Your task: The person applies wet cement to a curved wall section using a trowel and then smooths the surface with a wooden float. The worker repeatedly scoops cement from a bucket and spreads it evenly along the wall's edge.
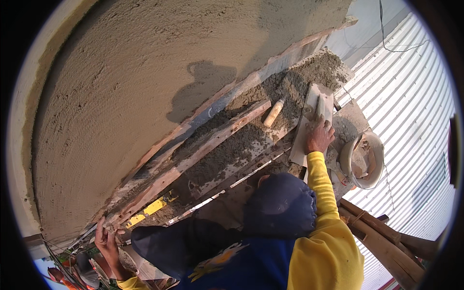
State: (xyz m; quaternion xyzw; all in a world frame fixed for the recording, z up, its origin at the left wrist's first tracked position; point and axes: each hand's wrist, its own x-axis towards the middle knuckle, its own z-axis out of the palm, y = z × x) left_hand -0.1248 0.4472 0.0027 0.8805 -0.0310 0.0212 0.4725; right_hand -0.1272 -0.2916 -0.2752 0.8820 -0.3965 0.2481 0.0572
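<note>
My right hand (pixel 320 135) is closed on a flat, mortar-smeared plastering float (pixel 303 126), gripping near the end of its handle. At the lower left, the fingers of my left hand (pixel 107 241) curl round the near end of a long wooden batten (pixel 212 140). That batten slants along the base of a freshly plastered wall (pixel 121 101). Beside its far end lies a wooden tool handle (pixel 274 113), and whatever it belongs to is hidden in wet mortar (pixel 290 89). A yellow level-like bar (pixel 153 207) sits below the batten, partly covered.
A mortar-caked bucket (pixel 379 159) stands right of the float. White corrugated sheeting (pixel 411 96) spreads beyond it. Timber poles (pixel 386 237) cross at the lower right. My bent knee (pixel 280 208) is between my arms. Another person in orange (pixel 65 278) appears at the lower left.
</note>
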